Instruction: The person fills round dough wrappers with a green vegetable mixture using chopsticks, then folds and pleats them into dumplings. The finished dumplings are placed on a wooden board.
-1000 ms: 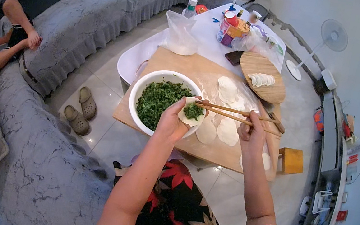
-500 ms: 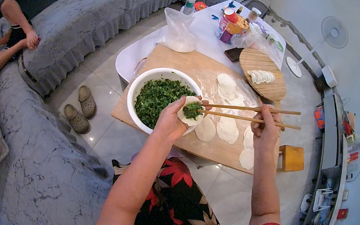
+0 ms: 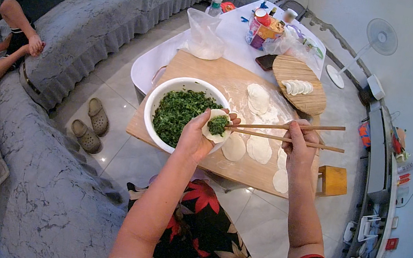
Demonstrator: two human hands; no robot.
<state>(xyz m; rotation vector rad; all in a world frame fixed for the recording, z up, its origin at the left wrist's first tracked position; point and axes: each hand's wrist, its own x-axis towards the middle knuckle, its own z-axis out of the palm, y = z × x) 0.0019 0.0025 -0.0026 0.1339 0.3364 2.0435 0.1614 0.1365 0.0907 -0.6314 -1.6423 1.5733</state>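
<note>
My left hand (image 3: 198,137) cups a round dumpling wrapper (image 3: 212,135) beside the right rim of a white bowl (image 3: 149,113). Chopped green filling (image 3: 217,125) lies in a mound on that wrapper. From the right, my right hand (image 3: 300,144) grips a pair of wooden chopsticks (image 3: 295,128), whose tips touch the mound. More green filling (image 3: 179,113) heaps inside the bowl. Flat wrappers (image 3: 259,149) lie on the floured wooden board (image 3: 216,75) beneath my hands, and a stack of wrappers (image 3: 257,99) sits farther back.
A round bamboo tray (image 3: 294,70) with a row of dumplings (image 3: 299,87) rests at the board's far right corner. Behind stand a plastic bag (image 3: 203,37), a bottle (image 3: 215,6) and a colourful tub (image 3: 259,34). A wooden stool (image 3: 334,181) is at right. Another person's hands (image 3: 36,46) show at far left.
The chopstick tips have shifted slightly on the filling, which now looks more gathered in the wrapper. Both hands stay in nearly the same place.
</note>
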